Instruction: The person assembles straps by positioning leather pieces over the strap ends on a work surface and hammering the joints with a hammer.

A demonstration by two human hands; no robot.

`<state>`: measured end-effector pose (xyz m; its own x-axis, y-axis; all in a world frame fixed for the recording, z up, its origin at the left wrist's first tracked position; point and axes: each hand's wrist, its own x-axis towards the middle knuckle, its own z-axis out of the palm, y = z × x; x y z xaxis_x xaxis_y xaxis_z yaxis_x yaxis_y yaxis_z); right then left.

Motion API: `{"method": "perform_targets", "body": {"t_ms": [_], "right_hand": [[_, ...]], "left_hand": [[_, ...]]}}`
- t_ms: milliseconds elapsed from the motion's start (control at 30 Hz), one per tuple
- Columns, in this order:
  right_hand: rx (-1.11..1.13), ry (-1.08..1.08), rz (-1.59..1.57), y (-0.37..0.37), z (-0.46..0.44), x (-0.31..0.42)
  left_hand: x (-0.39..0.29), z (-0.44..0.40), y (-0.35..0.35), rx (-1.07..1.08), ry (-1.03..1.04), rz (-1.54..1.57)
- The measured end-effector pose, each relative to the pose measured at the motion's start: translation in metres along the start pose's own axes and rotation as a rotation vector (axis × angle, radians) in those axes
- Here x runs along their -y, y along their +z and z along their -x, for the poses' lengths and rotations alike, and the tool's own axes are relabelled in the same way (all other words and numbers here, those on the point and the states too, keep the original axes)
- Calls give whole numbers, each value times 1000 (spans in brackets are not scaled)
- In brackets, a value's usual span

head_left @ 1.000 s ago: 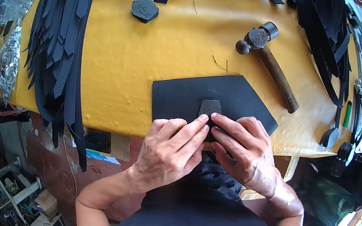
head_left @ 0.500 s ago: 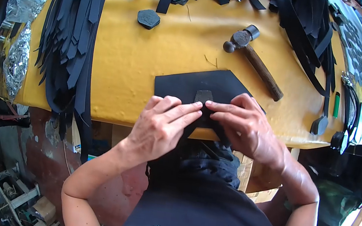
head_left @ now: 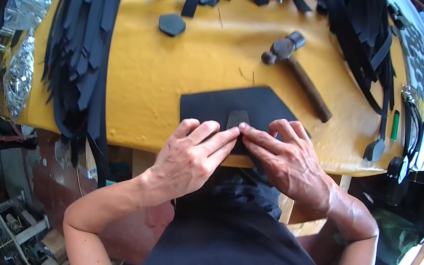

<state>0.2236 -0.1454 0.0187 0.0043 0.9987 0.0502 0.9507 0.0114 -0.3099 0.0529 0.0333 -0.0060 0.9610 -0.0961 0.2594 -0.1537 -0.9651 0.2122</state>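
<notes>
"One patch (head_left: 237, 117), but where is it?"

"On the black sheet (head_left: 202, 104), by the table (head_left: 141, 87) edge. Call the patch the clock's centre, twelve toward the far side: left hand (head_left: 189, 154) between seven and eight, right hand (head_left: 293, 166) at four, fingertips (head_left: 242, 126) touching its six o'clock end."

"Pinched, or only pressed?"

"Can't tell. The fingertips meet there, but neither thumb shows clearly, so I won't say either grip is closed on it."

"How would it handle?"

"Light, I'd judge, and fairly stiff for its size, with a matt face that shouldn't slip much. Hardly fragile; creasing seems the bigger worry. The sheet looks thin and floppier, apt to slide under a careless push."

"Best hold?"

"By its side edges, three and nine, thumb against finger; the twelve o'clock end is uncovered too. Steady the sheet at its bare corner, just past nine."

"Anything close?"

"Hammer (head_left: 302, 80) between one and two, near the sheet but apart. Straps (head_left: 82, 38) around ten, well apart."
</notes>
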Motion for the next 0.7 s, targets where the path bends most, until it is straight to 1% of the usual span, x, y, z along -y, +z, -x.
{"method": "perform_targets", "body": {"t_ms": [100,200,300,333,400,467,533,600,633,700], "right_hand": [[-79,-28,-186,5,-4,-17],[-133,-38,-273,11,-1,-19],[-150,-41,-160,13,3,-16],[-159,-43,-116,14,3,-14],[-216,-28,-127,14,5,-11],[-236,16,-156,14,7,-8],[-177,13,-220,9,4,-12],[-84,-17,-273,1,-2,-22],[-89,-64,-302,-5,-11,-27],[-167,-31,-312,-7,-33,-40]], "left_hand": [[9,-1,5,-12,25,88],[6,4,1,5,58,-7],[3,3,1,0,70,-36],[2,4,6,-24,45,16],[-2,3,6,-33,36,26],[-7,2,6,7,24,-34],[-16,1,6,34,11,-102],[-20,-2,12,13,24,-133],[-23,-3,13,18,15,-126],[-25,-4,16,-6,6,-90]]}}
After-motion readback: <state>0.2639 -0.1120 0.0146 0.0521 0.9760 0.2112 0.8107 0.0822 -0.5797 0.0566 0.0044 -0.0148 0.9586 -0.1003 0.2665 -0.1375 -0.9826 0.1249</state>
